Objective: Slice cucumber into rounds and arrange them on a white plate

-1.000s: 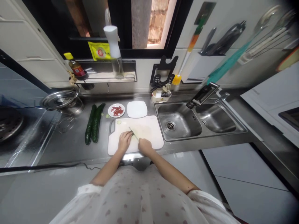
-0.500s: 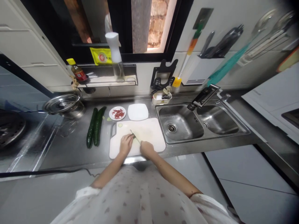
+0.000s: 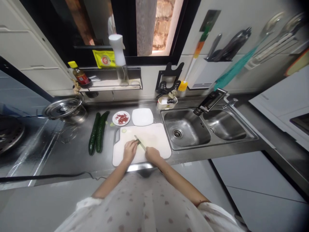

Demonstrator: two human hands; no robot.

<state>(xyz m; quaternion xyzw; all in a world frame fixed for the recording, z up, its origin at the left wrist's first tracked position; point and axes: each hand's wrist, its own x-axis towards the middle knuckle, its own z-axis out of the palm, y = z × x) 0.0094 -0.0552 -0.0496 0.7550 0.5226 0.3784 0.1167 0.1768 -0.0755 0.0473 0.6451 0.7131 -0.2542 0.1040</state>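
On the white cutting board (image 3: 159, 135), my right hand (image 3: 153, 155) is wrapped round the handle of a knife (image 3: 140, 143). The blade points up and to the left. My left hand (image 3: 130, 150) is closed beside the blade on a cucumber piece (image 3: 138, 141), mostly hidden under the fingers, with a bit of dark green skin showing. A pale round cucumber slice (image 3: 124, 130) lies at the board's upper left corner. Two whole cucumbers (image 3: 98, 132) lie side by side on the counter left of the board.
Behind the board stand a small plate of chopped red pieces (image 3: 121, 118) and a white square dish (image 3: 142, 117). A double sink (image 3: 185, 129) is at the right, a lidded steel pot (image 3: 66, 109) at the left. Small green scraps lie near the cucumbers.
Hardly anything differs. The knife blade shows a slightly changed angle beside my left hand; both hands stay in nearly the same place, and the whole view has shifted a little.
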